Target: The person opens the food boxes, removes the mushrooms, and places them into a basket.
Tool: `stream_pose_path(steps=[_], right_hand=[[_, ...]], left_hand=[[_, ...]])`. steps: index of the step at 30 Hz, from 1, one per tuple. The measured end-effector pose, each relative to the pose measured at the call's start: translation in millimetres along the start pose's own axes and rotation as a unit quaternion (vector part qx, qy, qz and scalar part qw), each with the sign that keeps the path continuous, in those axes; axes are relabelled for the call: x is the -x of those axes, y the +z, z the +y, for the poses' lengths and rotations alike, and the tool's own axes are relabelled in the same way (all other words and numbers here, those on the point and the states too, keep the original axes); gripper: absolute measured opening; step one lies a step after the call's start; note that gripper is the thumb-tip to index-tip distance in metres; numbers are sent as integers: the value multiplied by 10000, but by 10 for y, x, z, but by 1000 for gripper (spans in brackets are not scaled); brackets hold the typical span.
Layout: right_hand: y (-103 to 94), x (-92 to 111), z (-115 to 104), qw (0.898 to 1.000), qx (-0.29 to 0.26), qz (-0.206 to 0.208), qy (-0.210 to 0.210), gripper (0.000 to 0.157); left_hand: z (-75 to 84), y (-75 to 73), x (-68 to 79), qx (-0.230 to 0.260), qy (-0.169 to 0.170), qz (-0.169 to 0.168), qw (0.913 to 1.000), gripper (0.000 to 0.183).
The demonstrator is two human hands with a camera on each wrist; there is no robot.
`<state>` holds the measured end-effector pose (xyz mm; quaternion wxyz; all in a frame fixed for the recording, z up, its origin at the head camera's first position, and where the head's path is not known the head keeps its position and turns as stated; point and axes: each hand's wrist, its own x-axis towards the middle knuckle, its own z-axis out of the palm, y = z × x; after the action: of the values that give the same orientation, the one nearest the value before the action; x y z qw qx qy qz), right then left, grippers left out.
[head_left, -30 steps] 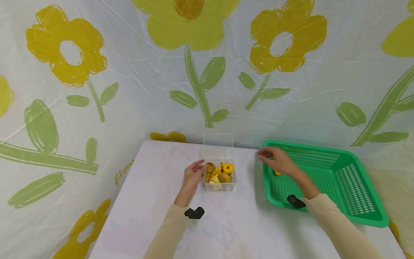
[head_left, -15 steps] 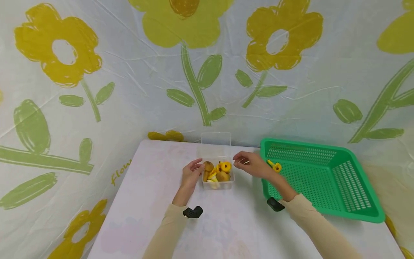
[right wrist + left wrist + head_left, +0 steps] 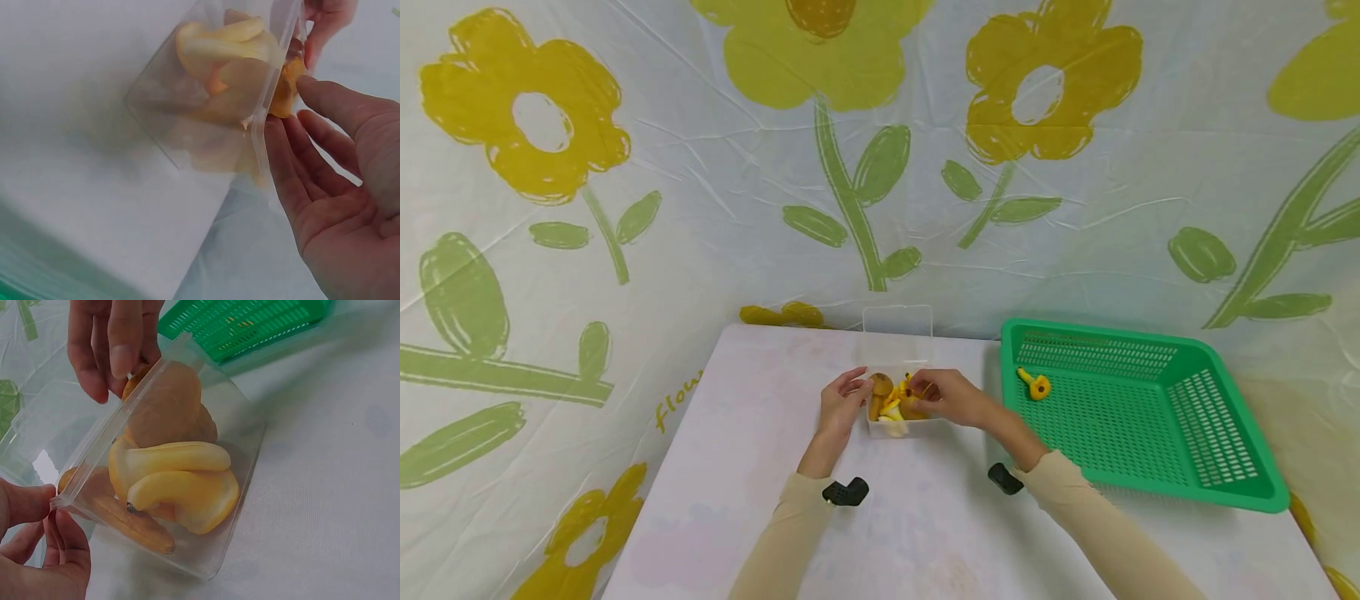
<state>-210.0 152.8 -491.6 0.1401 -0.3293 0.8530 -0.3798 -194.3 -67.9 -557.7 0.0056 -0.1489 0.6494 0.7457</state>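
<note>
A small clear plastic box [image 3: 898,430] with its lid raised at the back holds several toy mushrooms, brown ones and yellow ones. At its left side, my left hand [image 3: 841,407] pinches the rim between thumb and fingers, as the left wrist view shows. My right hand [image 3: 955,398] reaches into the opening from the right. In the right wrist view its thumb and fingers pinch an orange-yellow mushroom [image 3: 287,87] at the box's mouth. A brown mushroom [image 3: 882,384] lies near the left hand. The right hand hides the right part of the box.
A green slotted basket [image 3: 1243,497] stands on the right of the table, with a yellow mushroom [image 3: 1038,387] by its left wall. The clear lid [image 3: 898,333] stands up behind the box. A flower-printed cloth [image 3: 715,250] hangs behind and to the left.
My right hand has moved left from over the basket to the box and taken hold of a mushroom there. The basket's yellow mushroom has come into full view. The left hand stays at the box.
</note>
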Motion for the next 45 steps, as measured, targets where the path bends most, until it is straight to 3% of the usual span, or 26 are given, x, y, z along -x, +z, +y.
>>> stream_pose_path(steps=[7,11,15,20,30,45], right_hand=[[30,-61,-63,9999,52,-79,133,26],[14,-74,-34,9998,-115,26,181,26],[-30,-54,19,9963,-675,98,521,28],[-115,6,43,9829,-1482,27,1092,33],[-376,110,-30,9514,-2659,-140,1545,35],[-935,598,134,9460,-2679,616,1716,47]], left_hand=[[156,-22,80,-125,-54,-47,9999,38],[108,-24,69,-103,-38,27,9999,39],[55,-19,30,-105,-31,72,9999,39],[41,-18,27,-112,-4,67,9999,39],[37,-26,27,-194,-147,80,9997,40],[43,8,35,-203,-139,16,9997,39]])
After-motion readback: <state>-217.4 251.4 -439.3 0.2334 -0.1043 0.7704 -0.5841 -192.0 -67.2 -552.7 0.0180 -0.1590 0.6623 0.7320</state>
